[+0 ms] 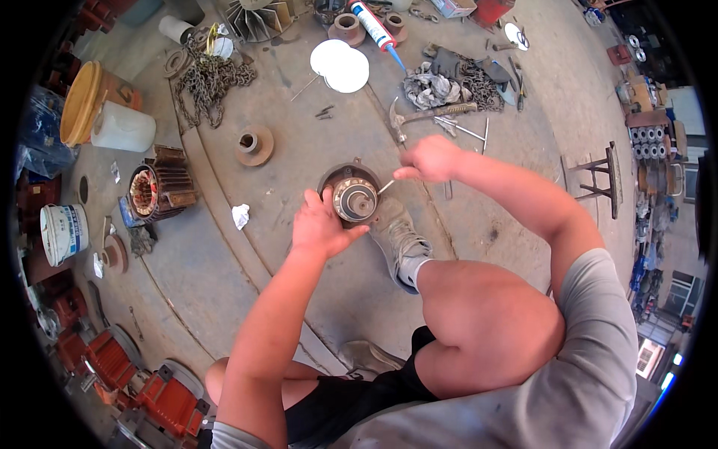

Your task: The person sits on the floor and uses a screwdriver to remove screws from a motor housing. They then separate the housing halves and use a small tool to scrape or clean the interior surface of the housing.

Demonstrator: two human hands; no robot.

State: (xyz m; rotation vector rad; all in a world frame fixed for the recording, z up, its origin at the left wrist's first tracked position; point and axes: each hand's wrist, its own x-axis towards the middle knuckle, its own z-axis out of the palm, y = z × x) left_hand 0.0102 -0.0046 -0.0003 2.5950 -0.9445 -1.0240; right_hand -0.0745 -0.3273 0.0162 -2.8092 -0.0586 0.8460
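On the metal floor by my shoe, a round metal machine part (pixel 350 173) carries a ringed, bearing-like piece with a short shaft (pixel 362 205) facing up. My left hand (pixel 320 224) is wrapped around its near left side, with the thumb along the near edge. In my right hand (pixel 431 161) a thin metal rod (pixel 386 187) is pinched, and its lower tip meets the part's right rim. The rod's other end is hidden by the fingers. Just beyond my right hand lies a claw hammer (pixel 437 112), beside a T-shaped metal handle (pixel 473 133).
A flanged metal ring (pixel 255 145) and a finned motor housing (pixel 161 187) stand to the left. Farther off are a chain (pixel 213 86), white discs (pixel 340 63), a sealant tube (pixel 374 26) and crumpled rags (pixel 434 86). Buckets (pixel 66 234) line the left side.
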